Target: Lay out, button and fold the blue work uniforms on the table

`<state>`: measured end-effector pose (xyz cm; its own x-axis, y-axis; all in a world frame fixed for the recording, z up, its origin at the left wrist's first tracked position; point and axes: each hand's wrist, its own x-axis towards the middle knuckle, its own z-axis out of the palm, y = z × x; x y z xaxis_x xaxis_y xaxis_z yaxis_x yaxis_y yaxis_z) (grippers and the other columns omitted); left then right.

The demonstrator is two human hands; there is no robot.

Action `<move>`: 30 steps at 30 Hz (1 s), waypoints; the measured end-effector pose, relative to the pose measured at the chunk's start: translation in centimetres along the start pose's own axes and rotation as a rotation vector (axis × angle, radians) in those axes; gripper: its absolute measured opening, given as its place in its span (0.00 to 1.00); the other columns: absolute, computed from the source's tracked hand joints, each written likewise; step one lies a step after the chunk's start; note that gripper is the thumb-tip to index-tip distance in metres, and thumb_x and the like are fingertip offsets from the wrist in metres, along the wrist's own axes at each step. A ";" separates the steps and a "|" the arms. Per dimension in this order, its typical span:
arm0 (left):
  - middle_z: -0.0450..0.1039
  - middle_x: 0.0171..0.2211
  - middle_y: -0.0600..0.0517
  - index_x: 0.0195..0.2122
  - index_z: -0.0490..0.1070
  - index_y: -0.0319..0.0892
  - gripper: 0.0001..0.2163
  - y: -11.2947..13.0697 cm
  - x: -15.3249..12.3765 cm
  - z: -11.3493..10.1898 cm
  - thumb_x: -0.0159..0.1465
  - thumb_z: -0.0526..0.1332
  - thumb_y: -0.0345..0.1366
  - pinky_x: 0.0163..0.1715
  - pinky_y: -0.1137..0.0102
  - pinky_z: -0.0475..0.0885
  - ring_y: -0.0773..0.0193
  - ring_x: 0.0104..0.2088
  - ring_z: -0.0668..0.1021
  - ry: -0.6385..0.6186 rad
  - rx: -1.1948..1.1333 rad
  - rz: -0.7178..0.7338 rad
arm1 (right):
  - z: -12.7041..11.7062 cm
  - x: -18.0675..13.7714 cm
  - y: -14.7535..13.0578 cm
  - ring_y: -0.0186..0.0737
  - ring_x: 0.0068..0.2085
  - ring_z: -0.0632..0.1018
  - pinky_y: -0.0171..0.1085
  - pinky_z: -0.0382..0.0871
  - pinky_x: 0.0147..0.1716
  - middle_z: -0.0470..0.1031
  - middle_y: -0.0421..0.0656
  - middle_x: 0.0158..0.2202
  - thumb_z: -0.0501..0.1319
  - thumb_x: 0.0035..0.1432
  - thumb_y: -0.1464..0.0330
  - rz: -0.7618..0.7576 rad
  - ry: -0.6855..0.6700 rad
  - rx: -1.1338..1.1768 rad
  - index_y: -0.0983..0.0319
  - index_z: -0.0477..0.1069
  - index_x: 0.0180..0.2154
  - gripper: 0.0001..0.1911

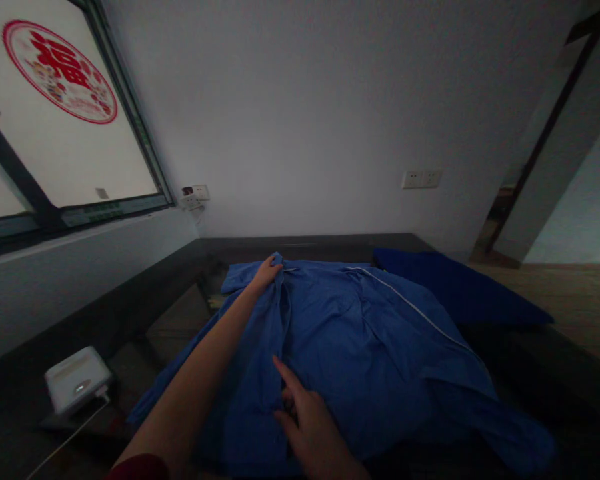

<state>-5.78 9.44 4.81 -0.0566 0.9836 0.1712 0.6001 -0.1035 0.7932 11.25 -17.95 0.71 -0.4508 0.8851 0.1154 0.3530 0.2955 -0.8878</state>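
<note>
A blue long-sleeved jacket or shirt with thin white piping lies spread out on a dark table. Its front edge runs up the middle, with a slightly gaping fold. My left hand reaches to the far end and is closed on the garment's edge near the collar, bunching a bit of cloth. Closer to me, my right hand rests over the lower part of the front edge. Its index finger points forward and the thumb stands apart from it; the other fingers are curled. Nothing shows between thumb and index finger.
Folded darker blue cloth lies at the table's right side. On the left stands a white box-shaped device with a white cable. The dark table meets the wall, which carries sockets; a window is at left.
</note>
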 end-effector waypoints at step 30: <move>0.74 0.45 0.47 0.48 0.68 0.41 0.20 -5.2 -19.7 -14.8 0.61 0.53 0.48 0.47 0.64 0.70 0.56 0.45 0.76 -0.063 0.285 0.031 | -2.7 -3.0 4.2 0.42 0.40 0.74 0.41 0.68 0.44 0.75 0.44 0.39 0.58 0.58 0.66 -0.040 0.208 -0.202 0.57 0.72 0.49 0.16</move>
<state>-19.57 -11.56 5.93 0.0091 0.9888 0.1489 0.8014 -0.0963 0.5903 16.33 -18.36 -2.16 -0.2970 0.9199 0.2560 0.5035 0.3787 -0.7766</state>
